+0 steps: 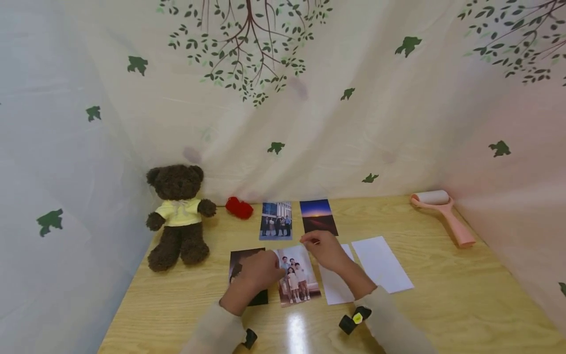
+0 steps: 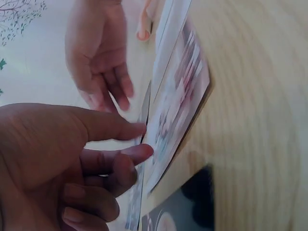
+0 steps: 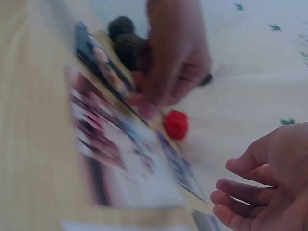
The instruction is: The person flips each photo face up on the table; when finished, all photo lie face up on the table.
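A family photo [image 1: 298, 280] lies on the table between both hands. My left hand [image 1: 260, 269] is at its upper left corner; in the left wrist view the thumb and index fingertips [image 2: 143, 151] stand apart beside the photo's edge. A dark photo [image 1: 261, 298] lies partly hidden beneath that hand. My right hand [image 1: 326, 250] hovers by the family photo's upper right corner, and the right wrist view shows its fingers [image 3: 239, 188] loosely bent, holding nothing. Farther back lie a group photo [image 1: 276, 221] and a sunset photo [image 1: 318, 215].
Two white sheets [image 1: 382, 264] lie to the right, one partly behind the right forearm. A brown teddy bear [image 1: 179, 216] in a yellow shirt sits at the left, beside a fuzzy red object [image 1: 239, 208]. A pink-handled lint roller [image 1: 455, 227] lies at the back right, near the cloth wall.
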A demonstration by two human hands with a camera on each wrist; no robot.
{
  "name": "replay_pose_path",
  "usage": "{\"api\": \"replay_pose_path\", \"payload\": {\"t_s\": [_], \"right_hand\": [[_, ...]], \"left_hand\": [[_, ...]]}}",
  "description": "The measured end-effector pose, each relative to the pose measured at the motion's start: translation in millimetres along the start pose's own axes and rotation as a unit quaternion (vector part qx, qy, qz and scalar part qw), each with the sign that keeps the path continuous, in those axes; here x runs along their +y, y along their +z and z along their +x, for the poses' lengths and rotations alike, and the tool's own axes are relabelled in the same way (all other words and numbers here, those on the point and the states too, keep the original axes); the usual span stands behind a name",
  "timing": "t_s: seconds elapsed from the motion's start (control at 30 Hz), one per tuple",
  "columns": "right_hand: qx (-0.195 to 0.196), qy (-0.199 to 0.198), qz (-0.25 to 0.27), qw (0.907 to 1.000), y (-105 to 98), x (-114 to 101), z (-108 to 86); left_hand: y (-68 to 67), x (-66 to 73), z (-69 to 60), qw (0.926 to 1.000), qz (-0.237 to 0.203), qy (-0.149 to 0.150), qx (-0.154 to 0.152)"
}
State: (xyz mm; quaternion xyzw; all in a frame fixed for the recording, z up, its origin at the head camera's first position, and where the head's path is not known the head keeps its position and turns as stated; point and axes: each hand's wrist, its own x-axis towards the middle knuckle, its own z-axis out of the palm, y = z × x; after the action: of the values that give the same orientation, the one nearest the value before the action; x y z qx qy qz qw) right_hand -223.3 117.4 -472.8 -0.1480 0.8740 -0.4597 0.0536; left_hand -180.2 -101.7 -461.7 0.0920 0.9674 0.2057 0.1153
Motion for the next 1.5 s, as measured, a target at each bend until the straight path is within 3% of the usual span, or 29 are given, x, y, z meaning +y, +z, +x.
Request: {"api": "replay_pose_path", "payload": {"t_s": [0.1,0.27,0.37,0.53,0.7,0.83,0.93,1.1,1.37,1.5], "right_hand": [[0.035,0.026,-0.027,0.9987,-26.3,9.3,-3.0],[0.01,0.085,-0.112,0.99,-60.8,22.4,-13.4],[-0.014,0.113,-0.165,0.9798,-67.6,29.8,-19.7],[-0.015,0.141,-0.213,0.9667,-64.4,38.4,-23.6],[0.003,0.145,-0.216,0.9656,-59.0,41.0,-22.0],[0.011,0.138,-0.218,0.9661,-57.3,42.0,-21.2],[0.012,0.126,-0.222,0.9667,-58.0,43.2,-20.4],[0.012,0.121,-0.22,0.9678,-59.9,47.1,-18.9],[0.01,0.112,-0.207,0.9717,-63.8,53.0,-16.3],[0.013,0.098,-0.162,0.9818,-63.9,55.7,-16.7]], "left_hand": [[7.0,8.3,0.6,0.9996,0.001,0.027,0.003],[11.2,20.8,-0.9,0.9957,0.077,0.045,0.026],[8.6,24.7,-1.8,0.9895,0.136,0.037,0.031],[4.8,28.6,-0.7,0.9853,0.165,0.029,0.036],[11.2,40.2,1.3,0.9845,0.151,0.078,0.043],[19.5,54.6,3.4,0.9809,0.134,0.139,0.024],[26.0,64.5,5.8,0.9771,0.134,0.165,0.014],[33.3,75.7,8.8,0.9777,0.123,0.17,-0.006],[34.9,82.3,9.5,0.9751,0.154,0.159,-0.018],[33.8,83.3,9.1,0.978,0.137,0.155,-0.029]]}}
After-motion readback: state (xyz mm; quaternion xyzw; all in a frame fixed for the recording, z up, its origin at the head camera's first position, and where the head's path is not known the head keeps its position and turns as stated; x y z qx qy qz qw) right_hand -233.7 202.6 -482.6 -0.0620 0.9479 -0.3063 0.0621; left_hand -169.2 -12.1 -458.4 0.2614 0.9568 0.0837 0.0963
